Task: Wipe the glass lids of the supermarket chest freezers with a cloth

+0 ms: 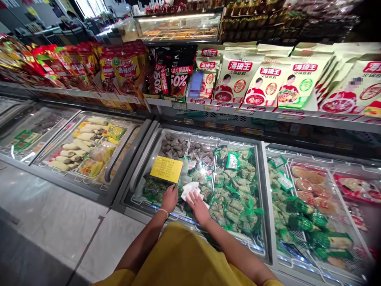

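Both our hands rest on the freezer lid (pixel 196 159): right hand (pixel 199 208) fingers flat on a white cloth (pixel 189 190), left hand (pixel 169 198) fingers spread; glass at twelve o'clock looks unwiped.

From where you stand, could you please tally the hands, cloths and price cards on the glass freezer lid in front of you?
Bare hands resting on the clear glass freezer lid: 2, the left hand and the right hand
Crumpled white cloth under the right hand's fingers: 1
Yellow rectangular price card: 1
Total: 4
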{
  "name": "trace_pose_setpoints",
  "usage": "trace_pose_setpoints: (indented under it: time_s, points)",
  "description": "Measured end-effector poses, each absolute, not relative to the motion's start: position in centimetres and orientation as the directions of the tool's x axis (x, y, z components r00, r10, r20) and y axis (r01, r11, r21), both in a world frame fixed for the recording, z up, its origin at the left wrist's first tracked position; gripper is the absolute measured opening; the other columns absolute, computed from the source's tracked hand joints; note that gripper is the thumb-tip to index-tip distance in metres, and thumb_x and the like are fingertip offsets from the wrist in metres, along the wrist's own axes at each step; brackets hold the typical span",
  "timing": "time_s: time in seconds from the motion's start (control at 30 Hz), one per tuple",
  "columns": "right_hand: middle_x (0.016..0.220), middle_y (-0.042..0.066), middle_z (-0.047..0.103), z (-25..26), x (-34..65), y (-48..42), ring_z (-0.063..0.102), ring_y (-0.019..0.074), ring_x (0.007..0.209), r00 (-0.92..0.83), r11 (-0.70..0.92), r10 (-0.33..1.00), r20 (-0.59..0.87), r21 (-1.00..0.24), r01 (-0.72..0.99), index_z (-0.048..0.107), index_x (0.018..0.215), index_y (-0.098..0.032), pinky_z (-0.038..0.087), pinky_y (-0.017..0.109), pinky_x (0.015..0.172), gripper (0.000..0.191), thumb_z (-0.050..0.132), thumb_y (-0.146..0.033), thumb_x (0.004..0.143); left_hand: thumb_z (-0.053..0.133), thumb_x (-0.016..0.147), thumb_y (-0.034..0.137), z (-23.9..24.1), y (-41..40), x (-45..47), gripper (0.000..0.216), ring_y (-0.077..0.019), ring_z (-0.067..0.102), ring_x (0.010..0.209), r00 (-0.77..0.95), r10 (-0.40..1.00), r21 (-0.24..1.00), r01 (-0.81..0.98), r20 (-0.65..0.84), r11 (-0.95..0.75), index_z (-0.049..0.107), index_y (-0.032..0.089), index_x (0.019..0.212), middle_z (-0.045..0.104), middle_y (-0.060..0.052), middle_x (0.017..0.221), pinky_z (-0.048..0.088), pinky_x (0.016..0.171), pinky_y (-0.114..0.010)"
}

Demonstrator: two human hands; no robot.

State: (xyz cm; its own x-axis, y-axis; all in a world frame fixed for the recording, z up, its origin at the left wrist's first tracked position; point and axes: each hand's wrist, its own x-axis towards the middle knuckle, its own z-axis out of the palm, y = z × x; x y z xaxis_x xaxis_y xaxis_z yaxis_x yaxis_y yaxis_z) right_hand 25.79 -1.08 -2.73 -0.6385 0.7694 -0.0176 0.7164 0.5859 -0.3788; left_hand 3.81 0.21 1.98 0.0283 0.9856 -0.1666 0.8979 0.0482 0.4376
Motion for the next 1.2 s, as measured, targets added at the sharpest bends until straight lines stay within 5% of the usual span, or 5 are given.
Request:
trace_pose_setpoints:
  time_s: [0.13,0.4,0.77,1.03,1.2]
  points:
    - [0.157,-0.004,0.037,-1.4,28.4,2.8,0.029,0.0193,0.146,-0.813,0.741,0.58,-0.052,-0.38,0.553,0.045,0.144,-0.04,0.027,0.048,0.118,0.068,0.044,-0.004,0.086,0.05,0.086,0.013,1.6,1.0,0.9,0.048,-0.0247,0.041,0.136,-0.003,0.989,0.424,0.903,-0.145,0.065,0.058,0.022,0.132,0.05,-0.01,0.142,0.031,0.116,-0.04]
    - [0.162,0.008,0.024,0.8,34.1,11.8,0.016,0.0285,0.15,0.102,-0.085,0.994,0.033,-0.336,0.938,0.033,0.154,-0.019,0.027,0.052,0.118,0.068,0.035,-0.009,0.086,0.047,0.088,0.016,0.3,0.6,-1.1,0.047,-0.0278,0.037,0.14,0.021,0.995,0.433,0.901,-0.099,0.024,0.056,0.019,0.134,0.047,-0.013,0.145,0.031,0.116,-0.044]
    - [0.158,-0.002,0.036,-2.9,21.6,2.1,0.027,0.0203,0.147,-0.733,0.675,0.68,-0.01,-0.383,0.631,0.044,0.146,-0.034,0.028,0.047,0.119,0.07,0.04,-0.001,0.085,0.044,0.086,0.01,-0.2,0.0,-3.4,0.055,-0.0249,0.036,0.142,0.1,0.989,0.448,0.893,-0.114,-0.039,0.051,0.024,0.139,0.044,-0.007,0.151,0.03,0.118,-0.045]
    - [0.159,0.007,0.032,0.4,37.7,8.7,0.02,0.0264,0.149,0.159,-0.142,0.986,0.041,-0.279,0.95,0.04,0.151,-0.018,0.029,0.047,0.118,0.071,0.035,-0.004,0.081,0.044,0.086,0.01,-1.1,-0.6,-3.8,0.059,-0.0236,0.03,0.145,0.116,0.984,0.407,0.912,-0.132,-0.053,0.046,0.022,0.143,0.038,-0.006,0.156,0.027,0.119,-0.042]
    - [0.162,0.007,0.026,-2.3,29.9,3.5,0.01,0.0241,0.151,0.065,-0.021,0.992,0.112,-0.351,0.936,0.035,0.153,-0.019,0.027,0.048,0.119,0.077,0.03,0.002,0.079,0.049,0.086,0.016,-1.3,-0.6,-3.2,0.058,-0.0259,0.028,0.146,0.098,0.988,0.39,0.92,-0.117,-0.045,0.046,0.022,0.143,0.037,-0.009,0.155,0.025,0.119,-0.043]
